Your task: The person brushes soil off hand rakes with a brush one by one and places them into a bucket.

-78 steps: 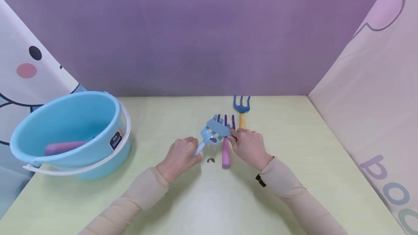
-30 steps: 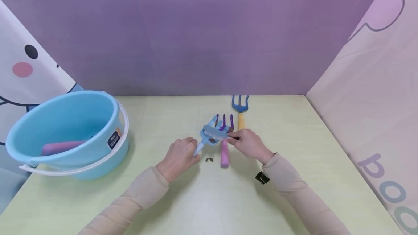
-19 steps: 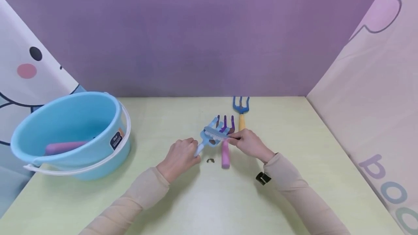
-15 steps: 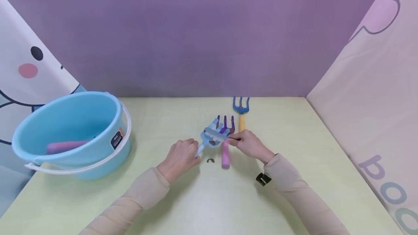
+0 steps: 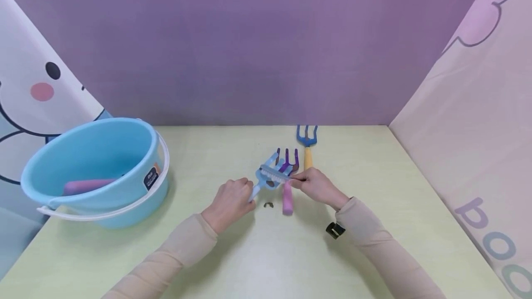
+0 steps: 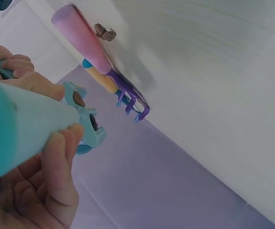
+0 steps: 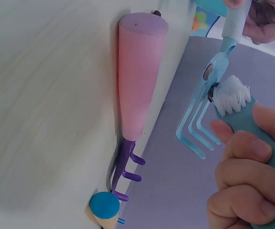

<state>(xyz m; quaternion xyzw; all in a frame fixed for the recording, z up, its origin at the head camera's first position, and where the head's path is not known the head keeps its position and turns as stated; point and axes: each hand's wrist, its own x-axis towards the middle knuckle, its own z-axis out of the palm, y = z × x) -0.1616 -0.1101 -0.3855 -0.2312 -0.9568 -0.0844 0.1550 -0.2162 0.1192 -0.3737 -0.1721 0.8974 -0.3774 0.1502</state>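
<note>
My left hand (image 5: pixel 230 203) grips the handle of a light blue hand rake (image 7: pixel 217 67), held up off the table with its tines pointing away. Brown patches of dirt (image 7: pixel 208 71) show on the rake's head. In my right hand (image 5: pixel 320 187) is a grey-blue brush (image 7: pixel 246 117) with white bristles (image 7: pixel 231 95), which lie against or very near the rake's head. Below and behind them on the table lies a hand rake with a pink handle (image 5: pixel 287 200) and purple tines. A fork with a yellow handle (image 5: pixel 308 157) and blue tines lies farther back.
A light blue bucket (image 5: pixel 104 203) with a white carrying handle stands at the left; a pink handle (image 5: pixel 88 186) lies inside it. One small brown clump (image 5: pixel 268 205) sits on the table before the hands. A purple wall (image 5: pixel 266 59) closes off the back.
The brush has turned from back-up to edge-on, so its bristles now show, and it sits slightly lower on the rake. My left hand keeps its grip; the head view shifts a little.
</note>
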